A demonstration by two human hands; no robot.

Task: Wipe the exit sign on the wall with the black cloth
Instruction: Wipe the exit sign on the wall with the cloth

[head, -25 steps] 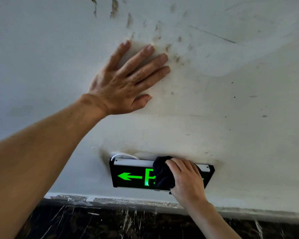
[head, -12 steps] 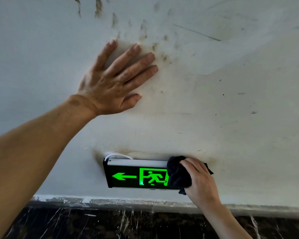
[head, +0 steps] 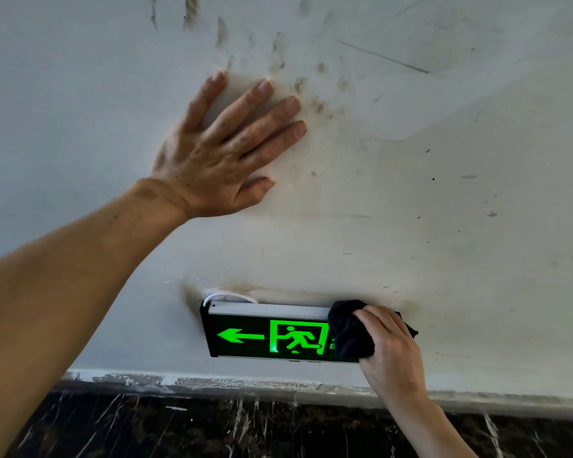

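The exit sign (head: 265, 335) is a black box with a glowing green arrow and running figure, mounted low on the white wall. My right hand (head: 391, 348) presses a bunched black cloth (head: 349, 328) against the sign's right end, hiding that part of the face. My left hand (head: 225, 150) lies flat on the wall above and left of the sign, fingers spread, holding nothing.
The white wall (head: 444, 193) carries brown smudges and scuffs, thickest near my left fingertips. A white cable (head: 227, 295) loops behind the sign's top left corner. Below runs a chipped wall edge and a dark marbled skirting (head: 245, 431).
My right hand has slid the cloth rightward along the sign, from over the running figure to the right end, uncovering the figure. My left hand stays planted on the wall.
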